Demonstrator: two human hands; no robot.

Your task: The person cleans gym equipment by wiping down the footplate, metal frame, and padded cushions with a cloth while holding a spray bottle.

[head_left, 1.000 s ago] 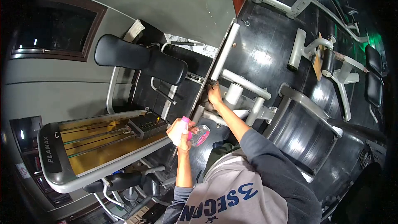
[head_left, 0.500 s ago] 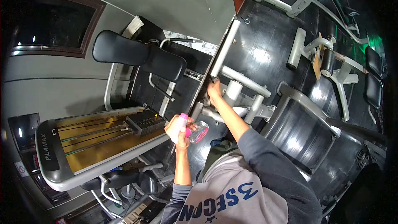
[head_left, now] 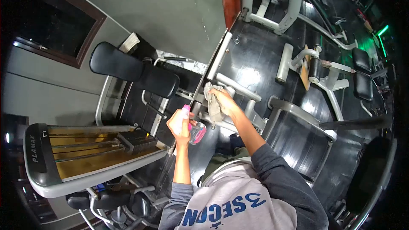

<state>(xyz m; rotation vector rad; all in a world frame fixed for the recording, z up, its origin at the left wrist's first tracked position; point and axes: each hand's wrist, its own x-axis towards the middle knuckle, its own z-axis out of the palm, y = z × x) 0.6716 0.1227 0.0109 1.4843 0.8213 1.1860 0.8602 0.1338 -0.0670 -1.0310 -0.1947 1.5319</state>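
A clear spray bottle (head_left: pixel 198 134) with a pink nozzle is in my left hand (head_left: pixel 179 124), whose fingers wrap round its neck. My right hand (head_left: pixel 225 102) grips a crumpled greyish cloth (head_left: pixel 213 103), which hangs down beside the silver frame tubes (head_left: pixel 238 87) of a gym machine. Between the two hands, the lower part of the machine's frame shows near the edge of a thin upright panel.
On the left stand a weight-stack machine (head_left: pixel 102 150) and a black padded seat (head_left: pixel 159 81). A curved silver frame (head_left: pixel 298 117) is at the right, with another padded machine (head_left: pixel 362 72) beyond it. A grey wall (head_left: pixel 170 12) rises ahead.
The view has turned, shifting the surroundings left. My right hand has drawn back from the frame's end, and the cloth now shows plainly in it. My left hand still holds the bottle.
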